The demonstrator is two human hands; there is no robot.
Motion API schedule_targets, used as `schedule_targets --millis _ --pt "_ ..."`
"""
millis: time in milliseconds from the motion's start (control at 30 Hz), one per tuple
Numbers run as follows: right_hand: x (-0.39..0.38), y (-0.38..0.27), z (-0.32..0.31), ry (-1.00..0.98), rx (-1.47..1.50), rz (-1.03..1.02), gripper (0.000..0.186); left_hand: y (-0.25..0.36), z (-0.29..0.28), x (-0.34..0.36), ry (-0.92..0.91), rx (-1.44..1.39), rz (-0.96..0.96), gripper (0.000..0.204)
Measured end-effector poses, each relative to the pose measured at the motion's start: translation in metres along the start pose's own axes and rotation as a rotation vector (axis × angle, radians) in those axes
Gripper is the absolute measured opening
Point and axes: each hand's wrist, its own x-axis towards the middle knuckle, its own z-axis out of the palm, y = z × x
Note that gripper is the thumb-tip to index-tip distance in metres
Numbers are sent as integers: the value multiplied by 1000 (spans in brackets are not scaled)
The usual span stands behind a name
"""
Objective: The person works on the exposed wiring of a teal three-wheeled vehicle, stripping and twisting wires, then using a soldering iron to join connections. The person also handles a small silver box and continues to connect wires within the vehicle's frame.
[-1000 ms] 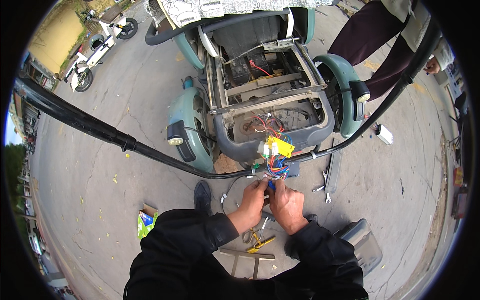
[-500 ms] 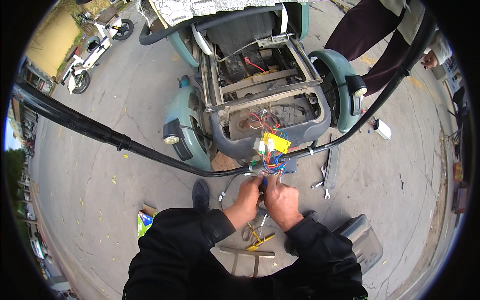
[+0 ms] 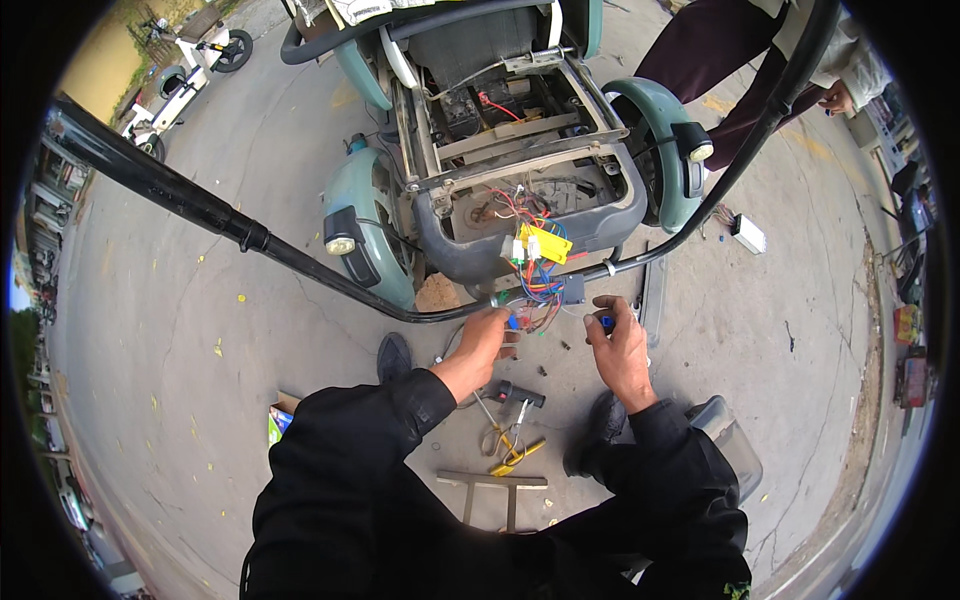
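Observation:
My left hand (image 3: 485, 340) is closed on a blue connector (image 3: 512, 321) at the lower end of a tangled bundle of coloured wires (image 3: 540, 287). To its right, my right hand (image 3: 620, 345) pinches another small blue connector (image 3: 606, 323), apart from the left one. Above them, a yellow piece (image 3: 548, 243) and white connectors (image 3: 521, 250) sit among the wires, beside a dark grey box (image 3: 573, 289). The bundle hangs from the open front of a teal three-wheeled vehicle (image 3: 365, 275), over a black tubular bar (image 3: 310, 275).
A person's legs and hand (image 3: 835, 97) are at upper right. On the pavement lie scissors (image 3: 497, 440), a dark cylindrical part (image 3: 520, 393), a metal frame (image 3: 492, 480), an open box (image 3: 280, 420), a silver box (image 3: 748, 233) and a plastic cover (image 3: 735, 445). A white scooter (image 3: 195, 65) stands upper left.
My hands, earlier together at the wires, have separated: the right moved right and up with a blue piece, the left slightly left and up. The view has shifted, so the vehicle appears higher.

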Motion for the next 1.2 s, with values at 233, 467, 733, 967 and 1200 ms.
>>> schedule_targets --millis 233,467,733,967,1200 --pt "28 29 2 -106 12 140 25 5 -24 -1 30 380 84 24" --pt "28 48 18 -155 47 131 32 10 -39 9 -20 489 263 28" --pt "17 23 10 -182 -138 26 31 25 -19 1 176 1126 688 37" --pt "16 15 4 -378 -363 3 29 55 -1 -8 139 1062 575 42" --pt "43 36 6 -158 -509 -133 74 17 16 22 61 727 496 44"
